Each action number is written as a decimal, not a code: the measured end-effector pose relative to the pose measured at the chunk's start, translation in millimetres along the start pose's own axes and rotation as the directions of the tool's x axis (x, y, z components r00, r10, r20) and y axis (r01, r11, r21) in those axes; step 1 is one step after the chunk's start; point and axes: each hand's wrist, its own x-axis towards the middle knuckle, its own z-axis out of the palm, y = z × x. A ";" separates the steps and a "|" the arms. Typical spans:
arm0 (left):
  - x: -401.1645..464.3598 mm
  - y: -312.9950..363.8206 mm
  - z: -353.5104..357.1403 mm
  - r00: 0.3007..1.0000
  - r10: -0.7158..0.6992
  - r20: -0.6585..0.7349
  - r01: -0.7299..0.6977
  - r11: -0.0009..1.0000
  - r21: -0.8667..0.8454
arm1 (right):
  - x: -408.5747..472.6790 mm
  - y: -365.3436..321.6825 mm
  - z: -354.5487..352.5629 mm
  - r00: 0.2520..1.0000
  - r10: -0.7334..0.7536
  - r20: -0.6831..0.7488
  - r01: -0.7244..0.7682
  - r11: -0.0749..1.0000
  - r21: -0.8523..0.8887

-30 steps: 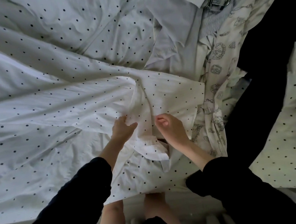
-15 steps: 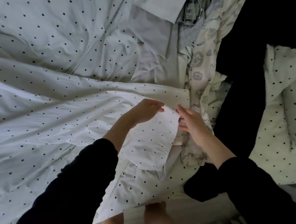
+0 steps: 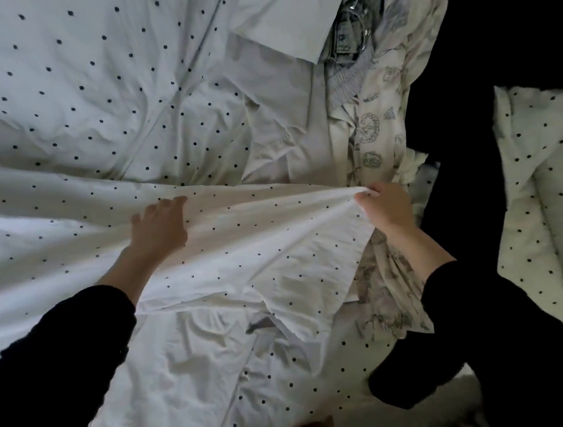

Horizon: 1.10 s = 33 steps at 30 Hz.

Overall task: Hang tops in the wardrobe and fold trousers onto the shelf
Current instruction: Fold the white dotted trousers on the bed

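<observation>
Polka-dotted white trousers point(image 3: 242, 244) lie spread across the near half of the bed point(image 3: 54, 80), stretched flat from the left side toward the middle, over bedding that carries larger dark dots of its own. The person's left hand point(image 3: 159, 228) rests palm down on the cloth, its fingers point(image 3: 169, 203) straight and spread, pressing the fabric against the bed without curling round it. The right hand point(image 3: 387, 204) is further right at about the same depth, with its fingers point(image 3: 366, 200) curled and pinching the edge of the garment, so that creases fan out leftward from the grip. Both arms wear dark sleeves point(image 3: 64, 365). Nearer the person the same garment bunches into loose wrinkles and hangs toward the bed's near edge. Just beside the right hand, on its far and near sides, lies a cream garment printed with grey drawings point(image 3: 370, 136), running from far to near. Left of that, touching it, is a plain pale shirt point(image 3: 282, 17) with a flat folded panel at the far end. A black garment point(image 3: 454, 127) lies right of the printed one, and beyond it on the right sits a dotted pillow point(image 3: 552, 187). At the far end, between the pale shirt and the printed cloth, something with a label shows, too small to read.
</observation>
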 end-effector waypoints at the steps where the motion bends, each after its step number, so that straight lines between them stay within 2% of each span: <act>1: 1.8 -5.2 0.3 1.000 -0.002 0.017 0.001 0.999 0.044 | 7.6 2.0 0.9 1.000 0.025 0.000 -0.025 0.999 -0.028; 5: 14.3 -27.1 2.9 0.997 0.005 0.071 -0.014 0.991 0.131 | 23.4 -2.4 15.5 0.987 0.161 0.022 -0.159 0.985 -0.064; 8: 19.4 -44.5 1.0 0.992 0.019 0.124 -0.044 0.979 0.200 | 29.2 -2.9 29.5 0.972 0.233 0.001 -0.233 0.972 0.007; 10: 19.2 -55.4 0.1 0.994 0.017 0.112 -0.043 0.972 0.231 | 27.5 -1.7 33.7 0.968 0.249 -0.027 -0.248 0.968 0.044; 12: 18.9 -64.7 -3.6 0.999 0.001 0.047 -0.012 0.973 0.233 | 24.5 -1.8 34.7 0.964 0.235 -0.122 -0.233 0.972 0.028; 14: 17.9 -70.9 -8.3 0.994 -0.016 -0.105 0.037 0.980 0.193 | 18.7 -8.5 33.5 0.960 0.185 -0.211 -0.194 0.981 -0.023; 15: 16.9 -71.3 -10.3 0.975 -0.032 -0.219 0.061 0.990 0.127 | 16.6 -11.4 32.0 0.958 0.152 -0.244 -0.168 0.985 -0.048; 17: 18.3 -71.5 -15.2 0.893 -0.089 -0.441 0.075 0.996 -0.048 | 14.8 -17.5 28.1 0.958 0.086 -0.275 -0.111 0.991 -0.076; 18: 20.0 -71.5 -17.9 0.854 -0.115 -0.507 0.069 0.992 -0.108 | 15.1 -19.7 26.9 0.958 0.046 -0.284 -0.075 0.993 -0.092; 20: 26.4 -70.7 -24.1 0.822 -0.137 -0.553 0.058 0.986 -0.158 | 17.7 -21.2 26.2 0.957 -0.031 -0.288 -0.001 0.994 -0.112; 22: 34.4 -68.7 -27.4 0.825 -0.165 -0.541 0.058 0.976 -0.208 | 21.9 -24.0 29.0 0.955 -0.070 -0.288 0.049 0.996 -0.079; 24: 37.4 -63.3 -23.6 0.844 -0.183 -0.505 0.045 0.961 -0.273 | 21.6 -25.9 30.7 0.963 -0.046 -0.267 0.045 0.999 -0.010; 28: 15.0 -27.7 7.5 0.883 -0.017 -0.470 -0.138 0.946 -0.293 | 1.8 -8.3 41.1 0.982 0.039 -0.186 -0.033 0.999 0.035; 31: -26.0 13.1 46.4 0.877 0.129 -0.462 -0.311 0.886 -0.343 | -32.0 12.3 52.9 0.992 0.072 -0.099 -0.060 0.991 0.120; 33: -56.3 40.4 76.2 0.857 0.255 -0.447 -0.432 0.830 -0.353 | -58.9 26.3 56.9 0.991 0.110 -0.077 -0.101 0.989 0.110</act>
